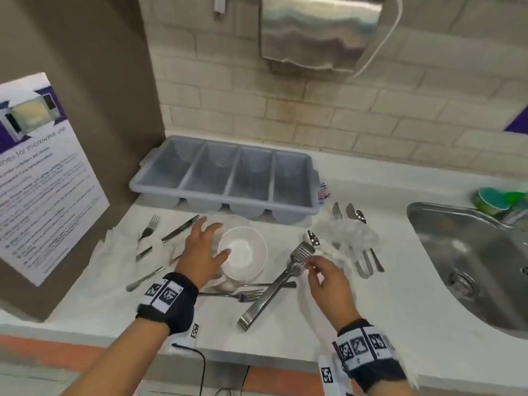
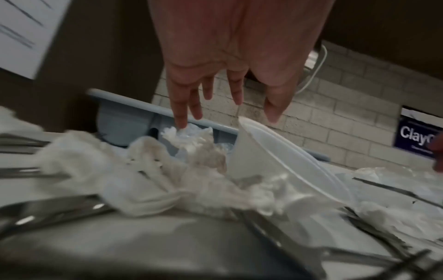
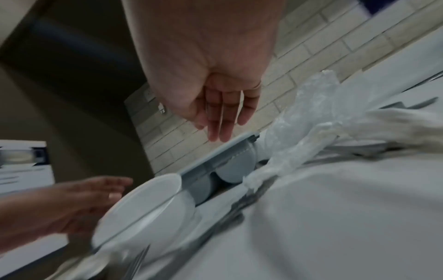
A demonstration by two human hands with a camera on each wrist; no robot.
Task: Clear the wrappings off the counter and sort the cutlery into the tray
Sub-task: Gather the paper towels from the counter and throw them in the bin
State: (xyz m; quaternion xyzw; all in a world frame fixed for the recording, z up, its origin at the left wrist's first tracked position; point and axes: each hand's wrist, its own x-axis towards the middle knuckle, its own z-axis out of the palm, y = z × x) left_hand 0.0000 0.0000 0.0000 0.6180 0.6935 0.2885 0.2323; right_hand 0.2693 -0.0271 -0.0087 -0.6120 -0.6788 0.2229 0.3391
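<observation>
Even indoor light, sharp head view, two blurred wrist views

In the head view the light is bright and flat, coming from above; the white desk [image 1: 400, 281] shows only soft, short shadows beside the cutlery. The steel dispenser [image 1: 320, 32] on the wall and the sink [image 1: 468, 252] carry pale reflections, without hard glare. Straight lines bend near the edges of this wide picture, and the poster [image 1: 43, 172] text at the left is smeared. Both wrist views are dimmer and greyer, with strong motion blur. In the left wrist view the crumpled paper [image 2: 143, 180] and the near metal are soft and streaked. In the right wrist view the plastic wrap [image 3: 311, 123] is the clearest thing, while the lower part is out of focus.
</observation>
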